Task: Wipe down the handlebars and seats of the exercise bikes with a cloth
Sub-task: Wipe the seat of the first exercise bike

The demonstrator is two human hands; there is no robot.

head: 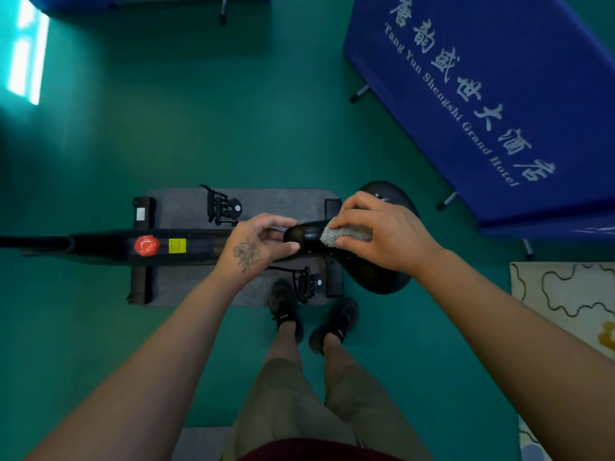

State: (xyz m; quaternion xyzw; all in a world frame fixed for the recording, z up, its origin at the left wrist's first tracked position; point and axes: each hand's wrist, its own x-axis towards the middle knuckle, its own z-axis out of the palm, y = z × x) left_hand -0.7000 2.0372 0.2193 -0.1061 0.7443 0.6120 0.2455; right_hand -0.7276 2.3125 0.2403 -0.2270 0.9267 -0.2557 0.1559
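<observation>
Cloth [346, 237], nubby grey, pressed on glossy black seat [306, 236].

Dim overall w/ heavy teal-green cast. Only bright spot: window reflection [28, 51] on glossy floor [199, 128], upper left of frame, blown out to white. Soft highlight on black seat [306, 232] nose, centre. Shadows soft, no hard edges. Strong wide-angle distortion: forearms balloon toward bottom corners, blue banner [499, 94] bends upper right. Slight softness throughout, edges smeared, fine detail muddy.
</observation>
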